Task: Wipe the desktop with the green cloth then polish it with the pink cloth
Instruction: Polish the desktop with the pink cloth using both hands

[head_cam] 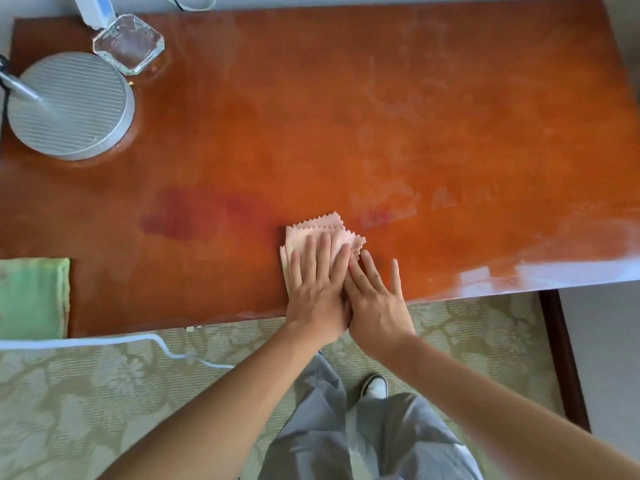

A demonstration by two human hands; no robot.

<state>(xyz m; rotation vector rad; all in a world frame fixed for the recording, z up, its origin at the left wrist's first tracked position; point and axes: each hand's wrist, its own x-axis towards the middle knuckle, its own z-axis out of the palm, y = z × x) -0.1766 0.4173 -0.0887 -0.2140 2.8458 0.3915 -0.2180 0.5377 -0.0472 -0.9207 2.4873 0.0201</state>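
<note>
A folded pink cloth [323, 232] lies on the glossy orange-brown desktop [311, 133] near its front edge. My left hand [317, 289] lies flat on the cloth with straight fingers pressing it down. My right hand [375, 299] is flat beside it, its index finger touching the cloth's right corner and the other fingers on the bare wood. The green cloth [33, 297] lies folded at the desk's front left corner, apart from both hands.
A round grey lamp base [69, 105] stands at the back left, with a square glass dish [128, 43] behind it. A white cable [149, 339] runs along the front edge at the left. Patterned carpet and my grey trousers are below.
</note>
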